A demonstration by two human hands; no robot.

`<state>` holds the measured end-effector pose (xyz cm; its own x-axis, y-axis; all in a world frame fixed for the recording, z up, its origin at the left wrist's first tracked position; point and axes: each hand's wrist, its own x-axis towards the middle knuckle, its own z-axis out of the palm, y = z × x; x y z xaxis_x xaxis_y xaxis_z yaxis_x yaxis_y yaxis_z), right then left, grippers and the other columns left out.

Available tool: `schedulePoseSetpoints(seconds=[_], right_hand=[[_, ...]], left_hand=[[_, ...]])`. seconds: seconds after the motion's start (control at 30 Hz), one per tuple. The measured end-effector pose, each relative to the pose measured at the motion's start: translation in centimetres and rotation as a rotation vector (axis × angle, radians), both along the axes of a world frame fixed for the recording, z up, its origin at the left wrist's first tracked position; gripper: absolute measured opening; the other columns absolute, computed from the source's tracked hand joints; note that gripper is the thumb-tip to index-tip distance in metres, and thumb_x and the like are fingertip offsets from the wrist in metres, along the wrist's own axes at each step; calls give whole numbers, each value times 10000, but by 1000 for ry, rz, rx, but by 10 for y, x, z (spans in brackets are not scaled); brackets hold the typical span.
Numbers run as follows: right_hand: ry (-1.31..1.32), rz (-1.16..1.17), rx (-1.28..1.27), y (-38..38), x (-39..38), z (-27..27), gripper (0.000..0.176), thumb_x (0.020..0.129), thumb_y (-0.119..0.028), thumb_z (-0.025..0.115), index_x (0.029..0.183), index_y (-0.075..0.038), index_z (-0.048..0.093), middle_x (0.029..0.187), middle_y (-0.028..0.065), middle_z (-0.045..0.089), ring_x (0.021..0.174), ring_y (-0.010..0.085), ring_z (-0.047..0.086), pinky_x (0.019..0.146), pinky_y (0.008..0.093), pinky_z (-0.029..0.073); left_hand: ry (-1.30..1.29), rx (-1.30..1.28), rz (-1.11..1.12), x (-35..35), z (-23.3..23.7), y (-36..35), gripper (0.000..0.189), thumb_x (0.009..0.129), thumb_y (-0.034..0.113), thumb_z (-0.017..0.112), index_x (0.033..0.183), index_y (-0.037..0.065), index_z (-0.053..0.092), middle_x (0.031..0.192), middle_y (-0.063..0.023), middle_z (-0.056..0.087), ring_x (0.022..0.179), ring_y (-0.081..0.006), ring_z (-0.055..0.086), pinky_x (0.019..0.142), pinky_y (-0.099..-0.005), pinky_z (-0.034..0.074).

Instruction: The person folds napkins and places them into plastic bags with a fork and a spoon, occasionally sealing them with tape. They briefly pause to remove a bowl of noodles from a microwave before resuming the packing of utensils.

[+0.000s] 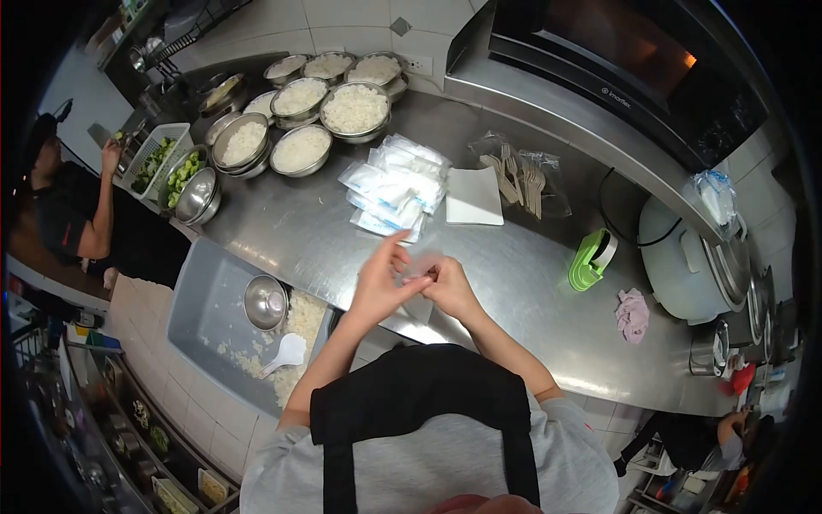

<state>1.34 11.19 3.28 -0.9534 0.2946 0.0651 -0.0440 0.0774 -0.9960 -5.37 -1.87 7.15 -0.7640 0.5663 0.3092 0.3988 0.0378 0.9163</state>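
My left hand (pixel 381 281) and my right hand (pixel 451 289) meet over the front edge of the steel counter. A thin, see-through piece of plastic (pixel 422 262), perhaps a small bag, is between them, blurred. My right fingers pinch it at its right side. My left thumb reaches across to it, with the left fingers curved above. Just beyond my hands lies a pile of white and blue flat packets (pixel 398 184). Beside that pile is a white stack of napkins or paper (pixel 473 196). Wooden forks (pixel 521 182) lie in clear plastic bags to its right.
Metal bowls of rice (pixel 355 110) crowd the back left, near greens in a white basket (pixel 157 158). A grey tub (pixel 205 295) holds a bowl, rice and a white paddle (pixel 286 352). At right are a green holder (pixel 591 259), pink cloth (pixel 632 315) and large cooker (pixel 685 261). A co-worker (pixel 86 206) stands left.
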Motion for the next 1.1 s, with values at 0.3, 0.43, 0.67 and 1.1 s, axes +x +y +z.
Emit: schedulePoseSetpoints(seconds=[0.3, 0.43, 0.67, 1.1], right_hand=[[-168, -238, 104, 59, 53, 28, 249, 731, -90, 701, 641, -49, 473, 542, -6, 494, 490, 34, 445, 446, 190, 350], [-67, -309, 597, 42, 58, 51, 188, 744, -151, 635, 732, -44, 481, 573, 121, 557, 546, 303, 570, 515, 374, 435], [-32, -179, 774, 24, 68, 62, 160, 748, -97, 601, 819, -37, 471, 616, 138, 573, 585, 324, 587, 528, 400, 441], [-7, -27, 766, 34, 81, 55, 264, 697, 23, 514, 952, -45, 505, 902, 147, 542, 761, 317, 579, 634, 399, 458]], left_hand=[[-28, -170, -105, -9, -10, 20, 370, 678, -6, 667, 1028, 29, 550, 663, -29, 517, 577, -106, 498, 538, -232, 412], [563, -115, 86, 10, 25, 32, 239, 645, 41, 664, 869, 68, 583, 1002, -97, 560, 994, -271, 494, 846, -390, 392], [1012, -325, -238, 20, 39, 28, 50, 677, 34, 593, 692, 81, 592, 1123, -24, 572, 1148, -230, 462, 977, -460, 333], [670, -312, 115, 43, -14, -18, 248, 641, -109, 520, 810, 37, 627, 1074, -52, 610, 1054, -255, 552, 740, -323, 516]])
